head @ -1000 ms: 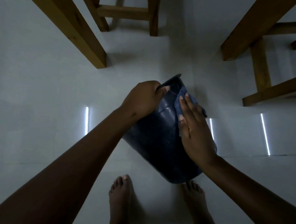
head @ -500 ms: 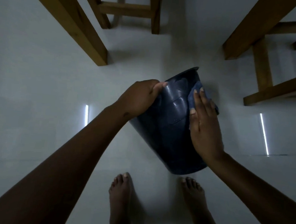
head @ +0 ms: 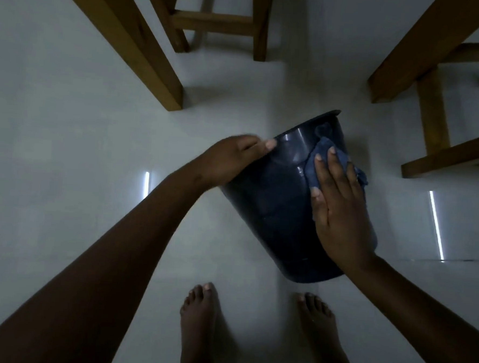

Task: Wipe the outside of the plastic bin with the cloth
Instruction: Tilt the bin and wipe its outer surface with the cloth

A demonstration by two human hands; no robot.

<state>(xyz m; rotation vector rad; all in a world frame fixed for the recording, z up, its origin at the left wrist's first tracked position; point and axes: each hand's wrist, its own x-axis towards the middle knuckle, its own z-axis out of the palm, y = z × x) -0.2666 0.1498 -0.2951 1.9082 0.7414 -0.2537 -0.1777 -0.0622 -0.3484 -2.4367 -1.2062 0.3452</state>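
A dark blue plastic bin [head: 276, 206] is held tilted above the white floor, its rim pointing away from me and its base toward my feet. My left hand [head: 231, 158] grips the bin's left side near the rim. My right hand [head: 338, 204] lies flat on the bin's right side and presses a blue cloth [head: 318, 158] against the wall just below the rim. Part of the cloth sticks out past my fingers; the rest is hidden under my palm.
Wooden table and chair legs [head: 134, 43] stand on the white tiled floor [head: 67, 142] at the upper left, top middle and right [head: 430, 109]. My bare feet [head: 198, 324] are just below the bin.
The bin has been turned and tipped so more of its side faces me. My right hand with the cloth has slid along the wall toward the rim.
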